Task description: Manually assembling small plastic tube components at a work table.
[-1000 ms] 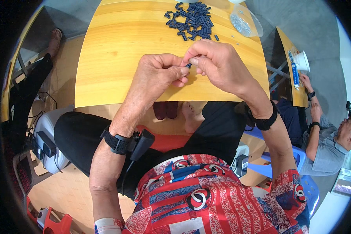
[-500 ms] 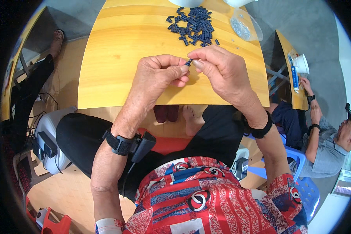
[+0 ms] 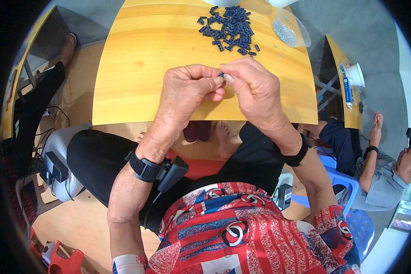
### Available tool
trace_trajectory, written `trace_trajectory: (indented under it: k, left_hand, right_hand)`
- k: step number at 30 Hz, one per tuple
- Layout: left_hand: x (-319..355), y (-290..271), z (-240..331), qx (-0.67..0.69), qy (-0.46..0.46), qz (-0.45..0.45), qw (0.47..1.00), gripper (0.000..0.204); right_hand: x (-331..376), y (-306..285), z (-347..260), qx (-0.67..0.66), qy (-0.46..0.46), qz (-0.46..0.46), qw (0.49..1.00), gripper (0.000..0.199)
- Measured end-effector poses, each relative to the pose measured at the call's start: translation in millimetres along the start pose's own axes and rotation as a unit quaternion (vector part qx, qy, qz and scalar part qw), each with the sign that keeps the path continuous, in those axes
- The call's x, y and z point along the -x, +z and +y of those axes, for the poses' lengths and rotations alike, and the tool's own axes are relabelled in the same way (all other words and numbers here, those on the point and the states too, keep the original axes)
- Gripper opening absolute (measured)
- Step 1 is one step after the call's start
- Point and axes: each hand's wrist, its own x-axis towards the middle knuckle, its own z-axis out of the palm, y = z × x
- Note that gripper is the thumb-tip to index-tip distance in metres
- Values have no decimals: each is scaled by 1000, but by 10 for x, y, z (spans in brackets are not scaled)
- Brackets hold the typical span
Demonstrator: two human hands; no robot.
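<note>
Both hands stay together, left hand [image 3: 189, 91] and right hand [image 3: 253, 89] pinching small dark part [image 3: 222, 74].

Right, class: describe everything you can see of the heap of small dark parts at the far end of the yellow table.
The heap of small dark parts is a loose pile of many short, blocky, dark blue-grey pieces, plastic by the look. They lie jumbled on the yellow wooden table, near its far edge, with a few strays scattered toward the right. A clear bag lies just right of the pile. Neither hand touches the heap; finer details are too small to tell.
</note>
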Motion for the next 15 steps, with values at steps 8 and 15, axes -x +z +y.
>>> trace_trajectory:
  k: [8, 15]
  left_hand:
    - [-32, 21, 11, 24, 2, 13, 1000, 8]
    - [-46, -20, 26, 14, -21, -5, 1000, 12]
  right_hand:
    - [-23, 25, 107, -76, 42, 28, 996, 10]
    - [-40, -93, 3, -95, 75, -30, 992, 26]
